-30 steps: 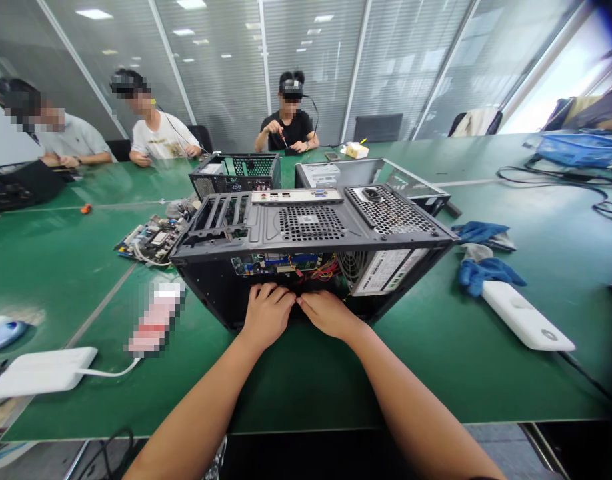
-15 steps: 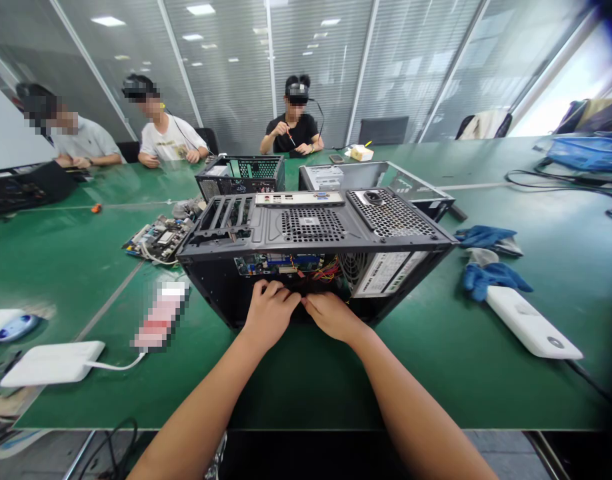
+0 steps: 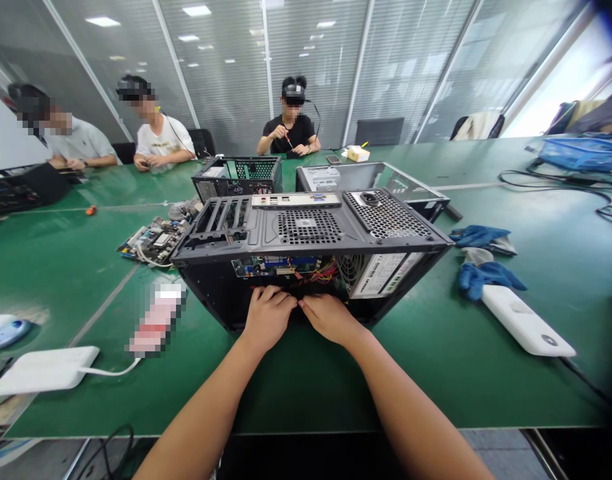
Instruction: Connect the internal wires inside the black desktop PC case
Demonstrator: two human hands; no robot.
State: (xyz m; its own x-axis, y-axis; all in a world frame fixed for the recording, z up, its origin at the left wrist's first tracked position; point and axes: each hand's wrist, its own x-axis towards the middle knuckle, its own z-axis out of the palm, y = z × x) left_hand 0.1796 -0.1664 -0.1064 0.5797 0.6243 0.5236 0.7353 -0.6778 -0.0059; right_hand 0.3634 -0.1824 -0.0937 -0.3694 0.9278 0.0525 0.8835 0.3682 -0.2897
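Note:
A black computer case (image 3: 296, 245) lies in front of me with its vented rear panel facing up and its open side toward me. Inside it show a blue motherboard (image 3: 281, 265), a bundle of coloured wires (image 3: 322, 273) and a power supply (image 3: 381, 275) with a white label. My left hand (image 3: 271, 312) and my right hand (image 3: 329, 316) meet at the opening, fingertips nearly touching. Both have curled, closed fingers; what they pinch, if anything, is hidden. A thin bit of red shows just above my left fingers.
A loose circuit board (image 3: 156, 241) lies left of the case, near a white power bank (image 3: 46, 368) cabled to a blurred-out phone. Blue gloves (image 3: 491, 277) and another white device (image 3: 529, 320) lie right. Behind stand two more open cases (image 3: 239, 177); several people sit opposite.
My hands stay together at the case opening, with the fingers shifting only slightly. The whole view has moved a little, so things appear farther left. A person opposite has brought their hands together.

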